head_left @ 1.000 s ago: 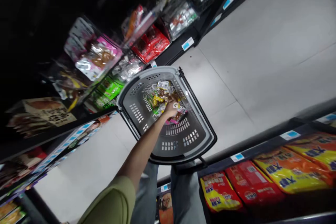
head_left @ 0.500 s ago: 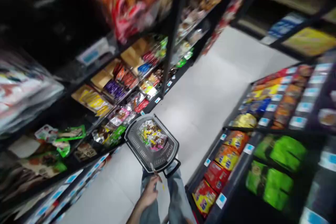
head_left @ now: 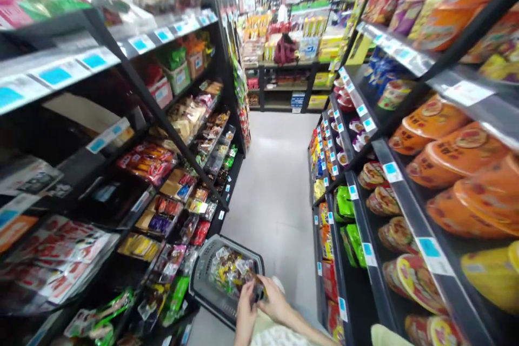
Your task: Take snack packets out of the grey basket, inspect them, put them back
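A grey shopping basket stands on the floor in front of me, by the left shelf. Inside it lies a pile of small wrapped snack packets. My left hand and my right hand meet over the basket's right side. Between their fingertips is a small dark packet, pinched from both sides; its kind is too small to make out. Fingers of both hands are closed, partly hiding it.
Shelves of bagged snacks line the aisle's left side. On the right, shelves carry orange instant noodle tubs and green packs. The pale aisle floor runs ahead to a low display.
My view has tilted up and levelled along the aisle. Earlier one hand showed below the basket; now both hands are together at its right side, with a small packet between them.
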Available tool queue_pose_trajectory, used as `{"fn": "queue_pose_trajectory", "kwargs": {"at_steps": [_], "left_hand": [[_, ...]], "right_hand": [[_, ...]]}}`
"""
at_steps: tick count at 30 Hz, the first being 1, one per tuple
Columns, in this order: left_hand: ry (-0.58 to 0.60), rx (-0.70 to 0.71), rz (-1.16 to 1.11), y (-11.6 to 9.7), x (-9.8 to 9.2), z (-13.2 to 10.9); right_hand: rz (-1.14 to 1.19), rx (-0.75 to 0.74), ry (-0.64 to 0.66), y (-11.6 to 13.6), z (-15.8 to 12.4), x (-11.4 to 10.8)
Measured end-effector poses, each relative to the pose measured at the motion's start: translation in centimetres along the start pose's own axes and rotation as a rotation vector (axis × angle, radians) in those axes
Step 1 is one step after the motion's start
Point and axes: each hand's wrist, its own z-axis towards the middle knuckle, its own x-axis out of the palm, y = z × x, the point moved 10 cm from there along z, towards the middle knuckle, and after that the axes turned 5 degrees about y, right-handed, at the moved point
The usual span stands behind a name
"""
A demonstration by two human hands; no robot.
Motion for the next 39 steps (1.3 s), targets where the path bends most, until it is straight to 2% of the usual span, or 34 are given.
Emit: {"fn": "queue_pose_trajectory", "kwargs": {"at_steps": [3,5,10,12,14,17,19,20,22,24,27,29,31,33,35,37,39], "left_hand": [[0.081,0.154,0.116,-3.5,1.9,-0.2],[0.064,0.211,0.183,-5.8,2.6,-1.0],[-0.125,0.275,0.283,-13.3,1.9,-4.5],[-0.205,0.279,0.264,-15.8,1.1,-6.1],[-0.336,0.285,0.214,-17.6,-0.1,-7.7],[-0.626,0.272,0.061,-18.0,-3.0,-9.9],[-0.784,0.238,-0.126,-16.9,-4.9,-11.0],[-0.812,0.213,-0.236,-16.0,-5.6,-11.2],[-0.773,0.171,-0.416,-14.9,-6.3,-11.2],[-0.700,0.164,-0.470,-14.7,-6.7,-11.4],[-0.725,0.163,-0.395,-14.8,-7.3,-13.3],[-0.721,0.136,-0.335,-15.0,-6.9,-14.3],[-0.714,0.118,-0.243,-16.3,-6.6,-15.3],[-0.783,0.138,-0.115,-19.4,-7.3,-16.9],[-0.940,0.229,0.019,-24.6,-8.9,-19.7],[-1.092,0.432,0.165,-31.6,-9.7,-23.5],[-1.190,0.730,0.255,-38.4,-8.7,-28.6]], "right_hand": [[0.009,-0.046,-0.049,0.4,-0.8,-2.4],[0.042,-0.093,-0.108,1.3,-1.1,-4.0],[0.215,-0.284,-0.129,5.7,-0.9,-5.8],[0.305,-0.290,-0.176,6.9,-0.9,-6.4],[0.413,-0.284,-0.218,7.9,-1.2,-7.0],[0.571,-0.341,-0.121,10.6,-2.2,-6.5],[0.634,-0.380,0.017,12.6,-3.3,-5.3],[0.657,-0.385,0.091,13.5,-4.0,-4.4],[0.696,-0.373,0.214,14.6,-5.3,-2.8],[0.713,-0.341,0.275,15.1,-6.4,-1.6],[0.665,-0.297,0.313,15.1,-7.3,-0.8],[0.636,-0.299,0.350,15.3,-7.8,-0.7],[0.632,-0.291,0.338,15.4,-8.2,-1.3],[0.641,-0.292,0.301,15.5,-8.7,-2.3],[0.641,-0.311,0.279,15.7,-9.2,-3.1],[0.635,-0.307,0.266,15.7,-9.6,-3.6],[0.640,-0.274,0.259,15.2,-9.8,-4.0]]}}
